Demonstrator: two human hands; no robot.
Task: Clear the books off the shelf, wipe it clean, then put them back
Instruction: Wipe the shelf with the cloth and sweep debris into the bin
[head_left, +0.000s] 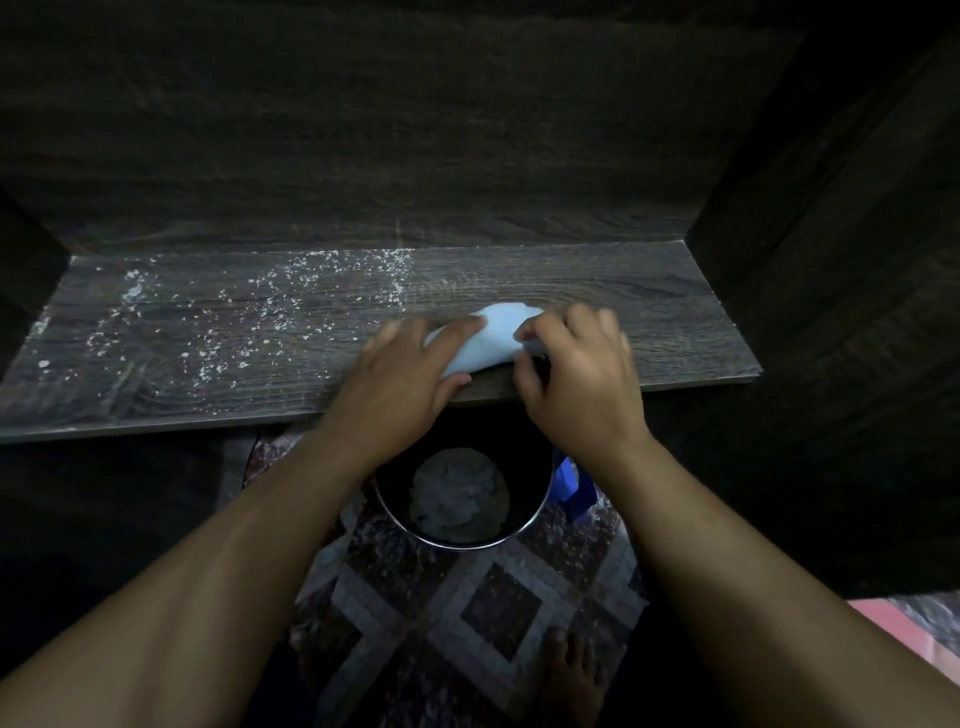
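Observation:
A dark wood-grain shelf (649, 306) runs across the view, with no books on it. White crumbs and dust (260, 312) are scattered over its left half. A light blue cloth (493, 338) lies near the shelf's front edge, right of centre. My left hand (405, 379) lies flat on the cloth's left side with its fingers straight. My right hand (576, 374) has curled fingers that pinch the cloth's right edge.
Below the shelf edge stands a round black bin (530, 512) with grey dust and debris at the bottom. A blue object (571, 483) sits beside its right rim. The floor has a diamond-pattern mat (467, 613). Dark cabinet walls close in at left and right.

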